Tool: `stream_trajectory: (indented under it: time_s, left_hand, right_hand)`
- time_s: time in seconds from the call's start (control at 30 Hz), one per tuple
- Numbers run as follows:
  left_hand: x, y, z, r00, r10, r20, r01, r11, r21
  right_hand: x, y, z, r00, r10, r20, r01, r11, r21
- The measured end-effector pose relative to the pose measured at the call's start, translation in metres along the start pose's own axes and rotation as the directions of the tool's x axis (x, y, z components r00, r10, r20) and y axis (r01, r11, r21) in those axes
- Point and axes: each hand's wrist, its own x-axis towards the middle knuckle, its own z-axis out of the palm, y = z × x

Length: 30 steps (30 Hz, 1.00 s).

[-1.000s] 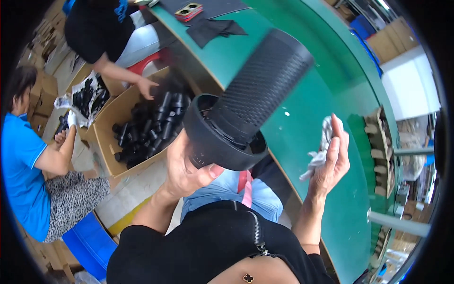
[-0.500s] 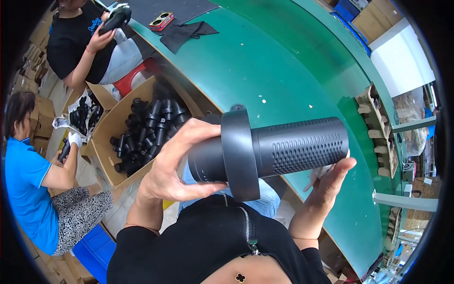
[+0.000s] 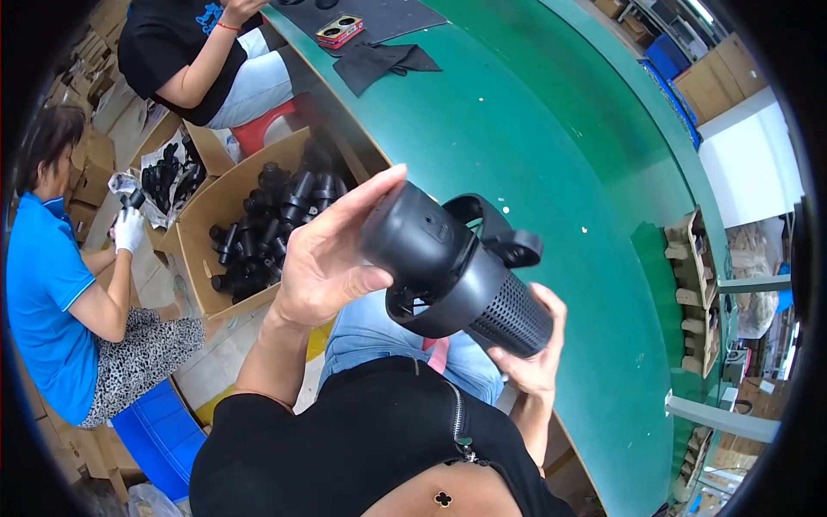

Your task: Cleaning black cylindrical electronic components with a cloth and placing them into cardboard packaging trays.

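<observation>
Both my hands hold a black cylindrical plastic part (image 3: 413, 237) up in front of my chest. It is tilted, with its smooth, rounded end at the upper left and its narrower, dimpled barrel (image 3: 510, 317) at the lower right. Around its middle sits a wide black ring (image 3: 448, 306), and a curved arm with a small round eye stands off the far side. My left hand (image 3: 332, 254) closes on the smooth end, thumb on the near side. Round the dimpled end curl the fingers of my right hand (image 3: 538, 358), partly hidden behind it.
A green table (image 3: 560, 284) runs along my right, bearing a dark cloth (image 3: 379, 65) and a red box (image 3: 339, 32). At left, a cardboard box (image 3: 194, 258) holds several black parts. Two people sit beyond it; the one in blue (image 3: 52, 267) handles a dark part.
The cylindrical part has been tipped and turned, so its smooth end now shows and its dimpled end points down right. My right hand has moved lower and left, around the dimpled barrel.
</observation>
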Motion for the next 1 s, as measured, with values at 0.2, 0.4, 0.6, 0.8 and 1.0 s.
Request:
stream_trajectory:
  time_s: [0.2, 0.4, 0.6, 0.8, 1.0]
  left_hand:
    - [0.02, -0.003, 0.0, 0.998, 0.02, 0.067, -0.029, 0.99, 0.137]
    - [0.022, -0.044, 0.0, 0.956, -0.024, -0.292, -0.017, 0.99, -0.139]
    - [-0.038, -0.078, 0.031, 0.996, -0.087, 0.032, 0.09, 0.991, -0.097]
    - [-0.002, -0.069, 0.048, 0.982, -0.189, 0.021, 0.19, 0.979, -0.078]
    - [0.007, -0.067, 0.019, 0.985, -0.168, -0.025, 0.17, 0.982, 0.087]
  right_hand:
    - [0.01, 0.014, 0.011, 0.994, 0.032, 0.105, -0.055, 0.972, 0.228]
    - [0.011, 0.033, 0.016, 0.991, 0.137, 0.012, -0.131, 0.915, 0.381]
    - [0.011, 0.03, 0.037, 0.989, -0.145, -0.014, 0.144, 0.962, 0.233]
    - [0.022, 0.027, 0.047, 0.953, -0.302, -0.003, 0.298, 0.941, -0.161]
    - [0.026, 0.025, 0.005, 0.992, 0.036, -0.125, -0.055, 0.988, -0.145]
